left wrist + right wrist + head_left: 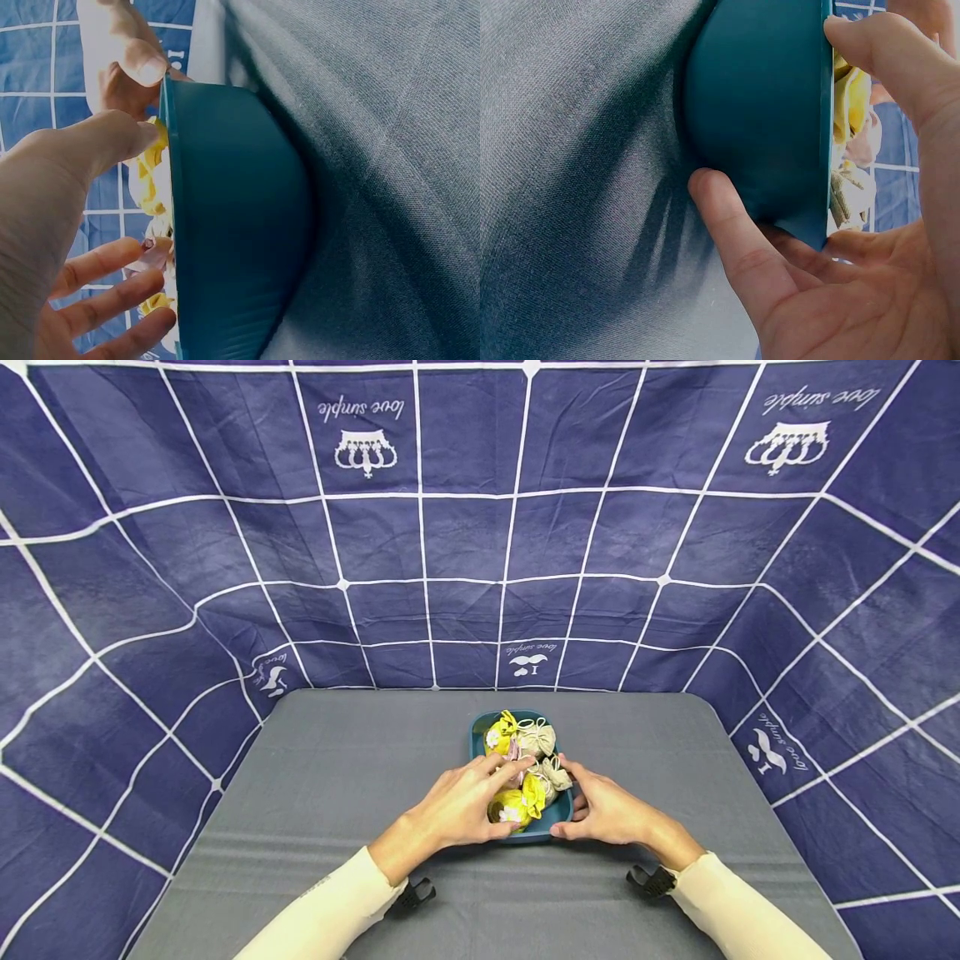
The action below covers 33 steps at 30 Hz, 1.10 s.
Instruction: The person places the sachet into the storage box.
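A teal-blue plastic tub (557, 817) stands on the table, filled with small drawstring pouches. Among them are a yellow pouch (534, 795) at the front, another yellow one at the back left, a beige pouch (536, 739) and a partly hidden pink one. Over the tub's left side lies my left hand (461, 802), its fingers spread above the pouches; in the left wrist view its thumb (120, 139) meets the yellow cloth. My right hand (615, 810) grips the tub's right side, its thumb (877, 37) on the near rim and its fingers along the outer wall.
Grey cloth covers the table (360, 760). A dark blue curtain (465, 535) with white grid lines encloses the back and both sides. Black straps (651, 882) hang at both wrists, below cream sleeves (322, 902).
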### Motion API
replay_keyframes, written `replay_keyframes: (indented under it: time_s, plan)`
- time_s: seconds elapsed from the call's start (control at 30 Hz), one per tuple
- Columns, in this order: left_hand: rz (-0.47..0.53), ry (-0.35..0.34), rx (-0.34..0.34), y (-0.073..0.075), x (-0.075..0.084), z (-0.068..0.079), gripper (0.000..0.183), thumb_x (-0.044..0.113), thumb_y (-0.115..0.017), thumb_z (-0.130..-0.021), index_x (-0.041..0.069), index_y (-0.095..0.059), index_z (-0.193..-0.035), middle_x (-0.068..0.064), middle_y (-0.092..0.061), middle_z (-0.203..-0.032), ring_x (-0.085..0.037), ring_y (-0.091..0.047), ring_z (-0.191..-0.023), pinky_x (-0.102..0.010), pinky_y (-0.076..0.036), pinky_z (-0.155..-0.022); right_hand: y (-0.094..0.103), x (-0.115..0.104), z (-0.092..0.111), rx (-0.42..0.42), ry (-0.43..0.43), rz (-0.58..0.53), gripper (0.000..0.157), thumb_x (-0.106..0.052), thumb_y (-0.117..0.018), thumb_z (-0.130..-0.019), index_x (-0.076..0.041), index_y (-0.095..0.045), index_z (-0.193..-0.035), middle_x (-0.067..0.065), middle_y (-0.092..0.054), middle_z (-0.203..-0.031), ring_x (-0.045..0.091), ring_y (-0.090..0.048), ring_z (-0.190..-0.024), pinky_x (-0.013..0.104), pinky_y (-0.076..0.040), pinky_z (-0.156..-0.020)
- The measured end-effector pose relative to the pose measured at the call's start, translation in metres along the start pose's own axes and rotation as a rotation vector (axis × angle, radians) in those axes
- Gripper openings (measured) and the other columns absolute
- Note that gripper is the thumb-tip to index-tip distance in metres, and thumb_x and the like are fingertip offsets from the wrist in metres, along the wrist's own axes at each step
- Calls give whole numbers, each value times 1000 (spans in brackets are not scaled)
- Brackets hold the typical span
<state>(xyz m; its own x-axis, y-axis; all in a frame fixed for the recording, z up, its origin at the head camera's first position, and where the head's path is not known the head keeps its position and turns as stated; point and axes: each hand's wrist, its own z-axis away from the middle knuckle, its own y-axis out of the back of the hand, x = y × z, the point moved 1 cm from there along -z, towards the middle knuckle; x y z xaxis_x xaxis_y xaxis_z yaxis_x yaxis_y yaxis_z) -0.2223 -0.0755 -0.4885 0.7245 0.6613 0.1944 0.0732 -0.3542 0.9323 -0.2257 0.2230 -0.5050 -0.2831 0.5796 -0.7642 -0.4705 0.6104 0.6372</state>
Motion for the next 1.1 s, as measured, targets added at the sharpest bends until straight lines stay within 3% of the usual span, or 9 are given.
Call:
replay_keyframes:
  time_s: [0.33,0.67,0.9,1.0,1.1]
  plan:
    - [-21,-2,25,4,-3,2,92,53,-95,-92,32,-56,-172,1,-73,-148,-22,-78,-124,-46,-71,-89,-1,-2,1,-2,19,-14,126,-29,-100,-92,12,-19,-179,17,-81,-116,6,-82,-94,23,-67,-84]
    - [-72,36,62,8,-12,8,81,53,-92,-96,29,-62,-167,1,-74,-137,-21,-78,-113,-45,-70,-89,-1,0,0,10,6,-6,126,-31,-100,-92,11,-20,-180,20,-78,-123,6,-81,-96,24,-68,-85]
    - [-116,84,110,11,-21,14,78,57,-89,-96,29,-65,-165,1,-75,-129,-22,-79,-113,-47,-70,-91,-1,0,1,7,9,-18,128,-31,-100,-93,8,-17,-182,13,-82,-111,8,-83,-95,24,-68,-85]
    - [-126,113,111,12,-26,19,79,60,-88,-97,30,-64,-166,1,-75,-127,-22,-78,-112,-47,-69,-91,-2,0,2,17,6,-13,128,-32,-100,-92,6,-18,-182,16,-81,-116,10,-82,-96,25,-68,-85]
    - [-125,144,99,12,-31,25,81,61,-86,-98,29,-62,-168,-1,-75,-130,-25,-78,-116,-50,-68,-93,-3,1,4,31,-8,4,128,-36,-100,-92,3,-19,-184,24,-75,-134,10,-81,-100,26,-68,-86]
